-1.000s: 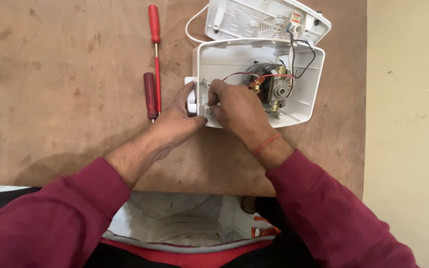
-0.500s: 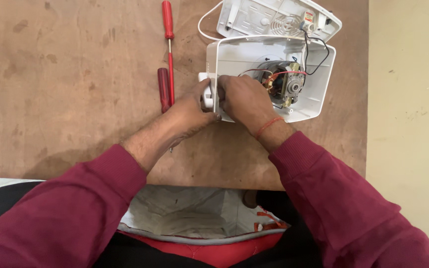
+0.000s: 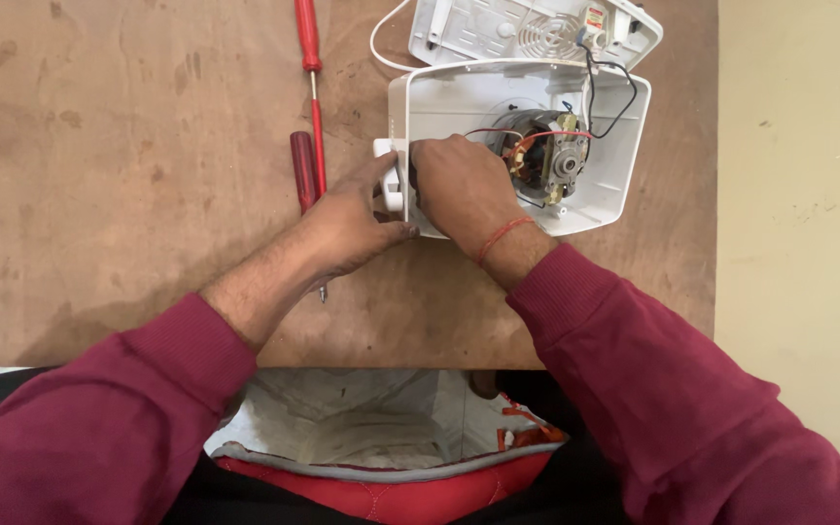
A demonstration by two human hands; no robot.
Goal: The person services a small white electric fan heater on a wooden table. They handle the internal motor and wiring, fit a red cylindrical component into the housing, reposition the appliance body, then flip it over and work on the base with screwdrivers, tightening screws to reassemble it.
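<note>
An opened white plastic appliance housing lies on the brown wooden board, with a small electric motor and red and black wires inside. My left hand pinches the white knob piece on the housing's left edge. My right hand reaches inside the housing just behind that same wall, fingers curled on something I cannot see. The detached white cover lies above, joined by wires.
Two red-handled screwdrivers lie left of the housing: a long thin one and a dark thick one partly under my left wrist. The board's right edge meets a pale floor. A cloth bag sits in my lap.
The view has shifted slightly, so the housing sits further right and higher. Both hands have stayed at the housing's left wall, with small finger movements on the knob.
</note>
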